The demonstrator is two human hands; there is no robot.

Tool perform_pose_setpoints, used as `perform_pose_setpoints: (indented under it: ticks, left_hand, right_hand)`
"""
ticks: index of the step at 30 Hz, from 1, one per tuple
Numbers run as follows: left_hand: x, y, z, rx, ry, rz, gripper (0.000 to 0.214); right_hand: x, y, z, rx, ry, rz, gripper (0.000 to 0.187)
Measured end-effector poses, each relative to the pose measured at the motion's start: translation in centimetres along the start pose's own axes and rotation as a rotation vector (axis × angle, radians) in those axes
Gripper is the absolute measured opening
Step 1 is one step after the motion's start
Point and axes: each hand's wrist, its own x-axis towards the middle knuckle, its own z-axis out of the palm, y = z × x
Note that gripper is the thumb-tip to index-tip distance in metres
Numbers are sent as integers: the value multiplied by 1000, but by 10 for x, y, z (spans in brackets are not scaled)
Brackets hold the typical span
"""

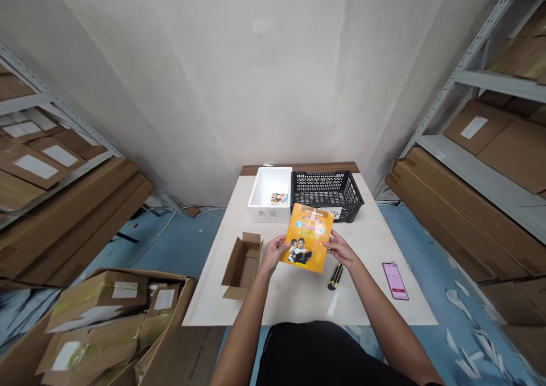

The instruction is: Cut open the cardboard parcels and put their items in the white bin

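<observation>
An orange book (313, 238) with a picture of two children on its cover is held up above the table. My left hand (274, 252) grips its left edge, and my right hand (340, 248) grips the right edge. Below the book, near my right hand, lies a black and yellow utility knife (335, 276). Beside my left hand stands an opened small cardboard box (245, 264) with its flaps out. Behind the book are a white foam box (269, 214) with a small colourful card (279, 198) inside, and a black plastic crate (354, 195), partly hidden by the book.
A phone (396, 281) with a lit pink screen lies at the table's right. At lower left, a large carton (181, 306) holds several taped boxes. Shelves (447, 158) loaded with cardboard boxes flank both sides. White scraps (464, 312) litter the blue floor.
</observation>
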Motion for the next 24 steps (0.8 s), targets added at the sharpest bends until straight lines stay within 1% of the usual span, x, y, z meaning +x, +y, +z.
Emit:
perform_pose_setpoints:
  ticks: [3, 4, 6, 8, 9, 12, 15, 18, 20, 22, 24]
  left_hand:
    - [-7, 15, 6, -89, -7, -2, 69]
    - [-10, 20, 5, -119, -39, -13, 75]
    - [-16, 30, 0, -155, -141, -58, 91]
    - [-22, 41, -9, -151, -234, -103, 100]
    - [-25, 47, -13, -144, -262, -118, 101]
    - [-30, 58, -22, -139, -284, -112, 96]
    - [-33, 59, -23, -149, -275, -71, 90]
    - [-36, 55, -22, -168, -257, -44, 85]
    - [-38, 51, -22, -188, -249, -30, 85]
    - [-37, 50, -24, -195, -251, -17, 87]
    - [-34, 50, -26, -159, -238, -5, 89]
  right_hand:
    - [-7, -20, 11, -39, 43, -87, 61]
    - [-9, -26, 15, -46, 60, -107, 59]
    - [-14, -38, 21, -64, 60, -125, 58]
    - [-20, -48, 26, -96, 11, -121, 55]
    - [-23, -53, 28, -112, -26, -114, 53]
    - [-30, -62, 31, -132, -154, -73, 55]
    - [-33, -65, 31, -139, -273, -26, 71]
    - [-31, -63, 30, -132, -320, 0, 83]
    - [-29, -61, 32, -112, -307, -1, 82]
    - [-27, -61, 35, -90, -279, -14, 78]
    - [-26, -63, 39, -77, -247, -37, 73]
